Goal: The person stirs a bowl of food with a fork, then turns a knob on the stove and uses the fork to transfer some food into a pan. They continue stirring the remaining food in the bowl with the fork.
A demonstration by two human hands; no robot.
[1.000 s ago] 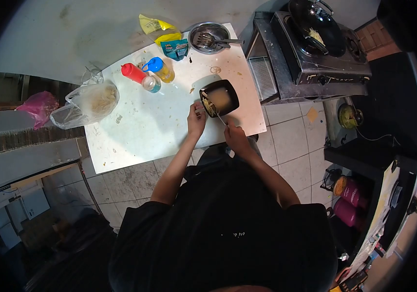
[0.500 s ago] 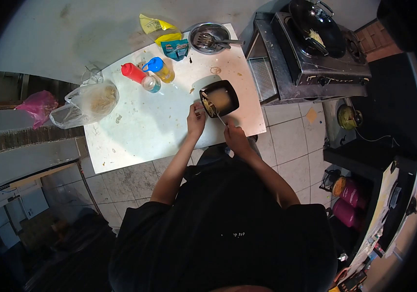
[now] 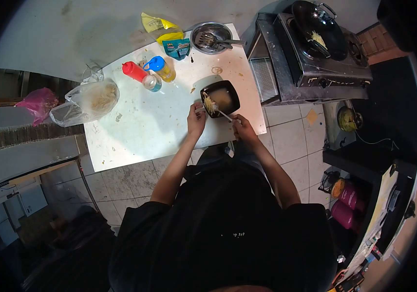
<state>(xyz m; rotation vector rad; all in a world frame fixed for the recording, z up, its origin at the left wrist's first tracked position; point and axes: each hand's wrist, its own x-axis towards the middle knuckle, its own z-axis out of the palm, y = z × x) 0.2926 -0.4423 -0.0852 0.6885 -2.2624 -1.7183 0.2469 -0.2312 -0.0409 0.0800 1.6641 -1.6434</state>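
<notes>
A black square bowl (image 3: 229, 99) rests near the table's front right, with cloudy liquid inside and pale noodle-like strands (image 3: 209, 104) gathered at its left side. My right hand (image 3: 241, 127) is closed around the handle of a metal spoon (image 3: 225, 115), which slants over the bowl's front rim; its tip lies among the strands, partly hidden. At the bowl's left edge is my left hand (image 3: 197, 120), its fingers curled about a short pale piece that I cannot make out.
Behind the bowl stand a red squeeze bottle (image 3: 134, 71), a blue-capped bottle (image 3: 164, 70), a small jar (image 3: 151, 83), a teal pouch (image 3: 176, 48) and a steel bowl (image 3: 199, 30) with utensils. A plastic bag (image 3: 91, 100) lies left. A wok (image 3: 330, 36) sits on the stove at right.
My right hand has shifted slightly right with the spoon, which now slants more sideways. The strands look more heaped at the spoon's tip. My left hand stays at the bowl's left edge.
</notes>
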